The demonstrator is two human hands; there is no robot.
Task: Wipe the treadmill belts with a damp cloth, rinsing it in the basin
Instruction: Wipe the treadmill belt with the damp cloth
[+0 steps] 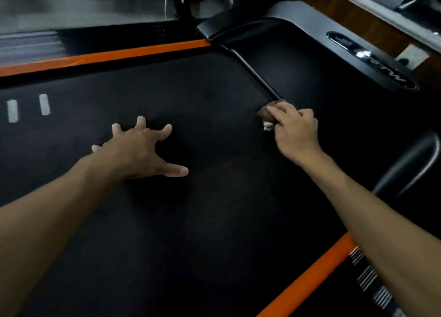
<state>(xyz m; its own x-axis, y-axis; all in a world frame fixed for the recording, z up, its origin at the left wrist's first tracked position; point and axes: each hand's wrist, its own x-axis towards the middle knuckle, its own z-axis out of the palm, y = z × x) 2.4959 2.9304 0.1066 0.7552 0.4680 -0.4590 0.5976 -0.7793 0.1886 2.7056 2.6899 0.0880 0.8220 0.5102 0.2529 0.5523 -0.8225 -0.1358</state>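
The treadmill belt (214, 197) is a broad black, finely textured surface that fills most of the view. An orange side strip (107, 55) runs along its far edge and a second orange strip (307, 278) borders its near right edge. Two short white marks (28, 107) sit on the belt toward the left, below the far strip. The left hand (140, 149) rests on the belt with fingers (140, 122) spread, near the belt's middle. To the right of it, at the belt's front end beside the black motor cover (310, 61), the right hand (293, 128) presses a bunched cloth (266, 116) onto the belt.
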